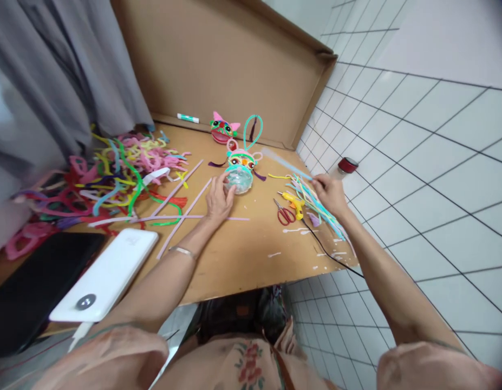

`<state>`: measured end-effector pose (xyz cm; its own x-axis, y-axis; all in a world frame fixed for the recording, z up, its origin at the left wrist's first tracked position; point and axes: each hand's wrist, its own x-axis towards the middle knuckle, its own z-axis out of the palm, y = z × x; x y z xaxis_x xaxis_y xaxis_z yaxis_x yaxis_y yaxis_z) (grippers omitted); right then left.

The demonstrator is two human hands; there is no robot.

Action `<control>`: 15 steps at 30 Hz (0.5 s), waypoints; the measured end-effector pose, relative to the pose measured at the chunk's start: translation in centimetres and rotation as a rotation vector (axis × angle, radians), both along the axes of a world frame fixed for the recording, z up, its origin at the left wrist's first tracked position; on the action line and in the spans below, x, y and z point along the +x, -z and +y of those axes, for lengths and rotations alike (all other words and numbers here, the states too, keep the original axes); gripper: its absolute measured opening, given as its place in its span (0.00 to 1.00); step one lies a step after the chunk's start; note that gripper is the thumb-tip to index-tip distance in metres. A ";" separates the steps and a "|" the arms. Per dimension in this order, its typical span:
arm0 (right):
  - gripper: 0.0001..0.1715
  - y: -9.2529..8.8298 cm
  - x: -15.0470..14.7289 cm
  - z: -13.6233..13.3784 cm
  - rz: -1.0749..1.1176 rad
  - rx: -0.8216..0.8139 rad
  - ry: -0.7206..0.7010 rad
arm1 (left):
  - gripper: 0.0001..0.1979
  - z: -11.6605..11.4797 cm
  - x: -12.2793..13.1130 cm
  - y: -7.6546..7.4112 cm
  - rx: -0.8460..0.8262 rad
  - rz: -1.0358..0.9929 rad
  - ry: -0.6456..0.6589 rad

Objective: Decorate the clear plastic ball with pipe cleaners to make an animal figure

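My left hand is closed round the left side of a teal lion-head craft. It has pink loop ears, bead-like eyes, purple tassels and a clear, rounded lower part. A teal loop stands up behind its head. My right hand pinches a pale blue pipe cleaner, blurred by motion, that reaches left towards the craft. Under and beside the right hand lies a bundle of pastel pipe cleaners. A yellow glue gun and red-handled scissors rest left of that bundle.
A second lion head, pink and red, sits behind, near a green-and-white marker. Tangled pipe cleaners pile up at the left, with a white power bank and a black phone-like slab in front. Cardboard walls the back.
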<state>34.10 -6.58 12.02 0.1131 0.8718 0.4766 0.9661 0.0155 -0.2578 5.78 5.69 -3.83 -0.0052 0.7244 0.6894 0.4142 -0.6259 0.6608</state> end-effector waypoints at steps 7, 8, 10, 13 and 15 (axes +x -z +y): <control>0.18 1.7 -7.8 1.6 -0.162 -0.134 -0.164 | 0.25 0.6 -0.3 -0.4 0.026 -0.011 -0.085; 0.19 1.7 -8.3 2.0 -0.159 -0.139 -0.152 | 0.25 0.6 -0.3 -0.4 0.033 -0.014 -0.080; 0.19 1.7 -8.9 2.7 -0.159 -0.148 -0.115 | 0.23 0.8 -0.4 -0.4 0.035 -0.043 -0.083; 0.19 2.2 -9.3 3.8 -0.170 -0.171 -0.051 | 0.20 1.1 -0.6 -0.4 -0.010 -0.116 -0.137; 0.19 2.5 -9.6 4.4 -0.153 -0.186 -0.051 | 0.20 1.3 -0.7 -0.4 -0.039 -0.137 -0.176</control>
<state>24.53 -2.16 9.47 0.0060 0.9490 0.3153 0.9933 0.0308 -0.1114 5.09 6.94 -3.43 -0.2254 0.7302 0.6450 0.4194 -0.5248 0.7407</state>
